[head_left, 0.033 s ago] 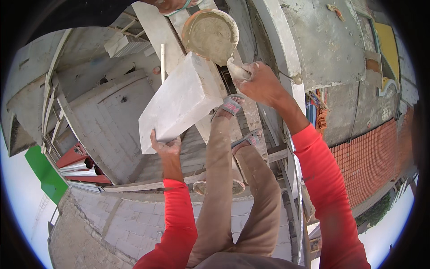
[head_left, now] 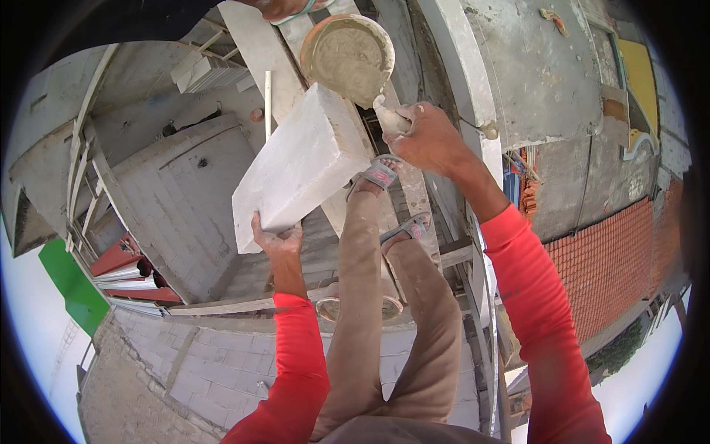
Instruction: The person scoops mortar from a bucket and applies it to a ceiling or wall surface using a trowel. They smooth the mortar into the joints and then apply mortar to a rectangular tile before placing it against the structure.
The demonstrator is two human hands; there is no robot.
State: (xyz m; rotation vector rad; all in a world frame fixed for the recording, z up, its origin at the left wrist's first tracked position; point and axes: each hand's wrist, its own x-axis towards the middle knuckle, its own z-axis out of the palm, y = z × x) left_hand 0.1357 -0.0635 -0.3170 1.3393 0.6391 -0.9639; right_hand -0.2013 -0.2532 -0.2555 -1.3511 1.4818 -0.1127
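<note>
My left hand (head_left: 279,243) is closed on the near lower end of a long white lightweight concrete block (head_left: 296,164), thumb on its side and fingers underneath. The block slants up to the right, its far end close to a round bucket (head_left: 307,58) of wet grey mortar (head_left: 347,53). My right hand (head_left: 435,140) is closed around a mortar-coated trowel (head_left: 392,118) beside the bucket's near right rim. Grey mortar covers the trowel's far part, so its blade's outline is hard to make out.
My sandalled feet (head_left: 381,174) stand on narrow planks (head_left: 418,189) with gaps between them. A white wall edge (head_left: 466,59) runs along the right. Another person's foot (head_left: 277,9) shows at the top. Under the planks are more buckets (head_left: 328,308), partly hidden by my legs.
The block and my left hand have shifted very slightly to the right. My right hand stays in nearly the same place with the trowel.
</note>
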